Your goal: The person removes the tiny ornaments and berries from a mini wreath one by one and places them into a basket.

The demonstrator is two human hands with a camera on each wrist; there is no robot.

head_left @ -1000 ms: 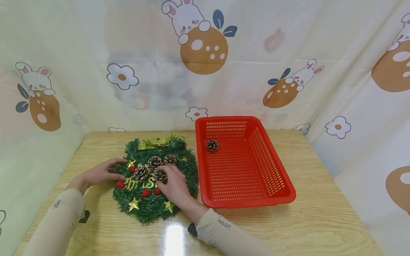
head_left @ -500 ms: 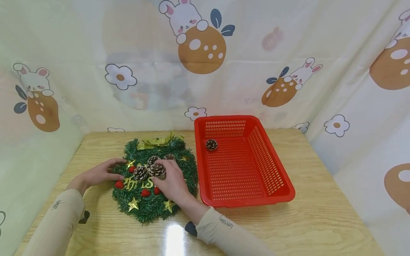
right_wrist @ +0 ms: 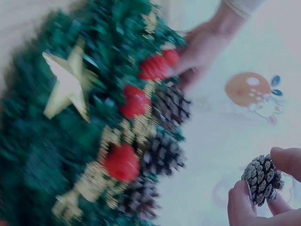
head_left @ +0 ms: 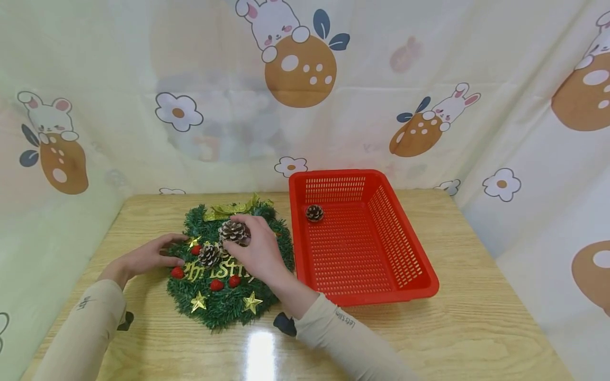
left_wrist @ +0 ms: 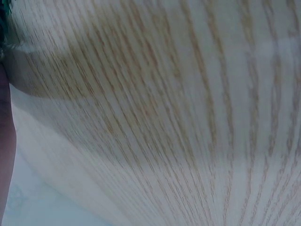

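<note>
Against the left edge of the wreath (head_left: 224, 309), the left hand (head_left: 147, 258) rests with relaxed fingers, thumb spread from forefinger. Over the wreath's upper middle, a pine cone (head_left: 233, 231) is pinched between the thumb and fingertips of the right hand (head_left: 261, 251). Just right of the wreath stands a red basket (head_left: 296, 238), with another cone (head_left: 314, 213) inside, towards its back and the wreath side. Only the right wrist view shows three cones (right_wrist: 162, 153) together on the wreath, with the pinched one held apart; in the head view the right hand hides some. The left wrist view is mostly wooden tabletop (left_wrist: 155, 117) beside the wreath. Gold lettering (head_left: 220, 271) across the wreath starts "Christ", its end partly covered; the right sleeve (head_left: 343, 333), nearer the person than the wreath, reads "Letsslim"
</note>
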